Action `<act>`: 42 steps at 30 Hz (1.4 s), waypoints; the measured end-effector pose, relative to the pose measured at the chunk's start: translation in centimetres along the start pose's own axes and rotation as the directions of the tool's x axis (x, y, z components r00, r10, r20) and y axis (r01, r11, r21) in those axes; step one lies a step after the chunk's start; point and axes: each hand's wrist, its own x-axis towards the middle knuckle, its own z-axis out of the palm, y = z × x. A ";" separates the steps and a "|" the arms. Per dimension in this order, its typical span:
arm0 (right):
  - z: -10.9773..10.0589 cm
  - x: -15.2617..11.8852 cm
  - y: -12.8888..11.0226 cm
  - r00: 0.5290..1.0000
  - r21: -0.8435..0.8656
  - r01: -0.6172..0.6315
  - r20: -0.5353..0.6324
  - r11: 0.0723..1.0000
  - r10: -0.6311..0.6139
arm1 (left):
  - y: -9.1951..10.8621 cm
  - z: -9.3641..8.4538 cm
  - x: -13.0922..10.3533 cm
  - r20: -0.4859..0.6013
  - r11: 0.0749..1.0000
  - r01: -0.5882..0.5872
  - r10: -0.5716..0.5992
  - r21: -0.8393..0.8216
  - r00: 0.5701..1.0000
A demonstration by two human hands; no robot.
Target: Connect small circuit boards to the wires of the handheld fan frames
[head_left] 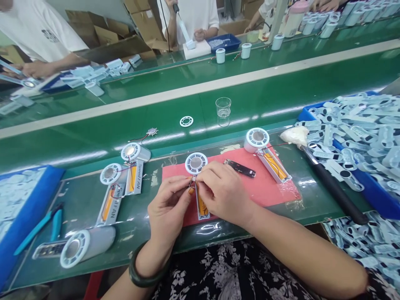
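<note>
A small fan unit [196, 163] with a round grille lies on a red mat [268, 195], its narrow handle holding an orange battery [202, 205] and pointing toward me. Just below the grille, the fingers of my left hand [170, 204] and my right hand [220, 189] meet, closed in a pinch at thin wires with a small connector [193, 179]. Which hand grips which wire is hidden by the fingertips. To the right of my right hand lies a black circuit board [240, 168]. Another fan unit [257, 138] rests at the mat's upper right.
Fan units [131, 152] and teal pliers [56, 225] lie left. A black-handled mallet [331, 187] lies beside a blue bin [359, 171] of pale parts on the right. A clear cup [223, 109] and a ring [186, 121] stand ahead. People work across the bench.
</note>
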 end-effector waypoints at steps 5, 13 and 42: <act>0.0 0.0 0.0 1.000 0.009 -0.005 0.007 1.000 0.005 | 0.3 0.1 -0.1 -0.018 0.999 0.007 -0.006 0.039 1.000; 0.1 0.0 0.3 0.999 0.042 -0.011 0.041 0.999 0.010 | 0.1 0.4 0.0 -0.026 0.999 0.008 -0.007 0.044 1.000; -5.5 7.3 2.8 0.889 -0.075 0.395 0.283 0.915 -0.361 | 5.2 -3.0 9.3 0.846 0.159 -0.980 0.500 0.120 0.185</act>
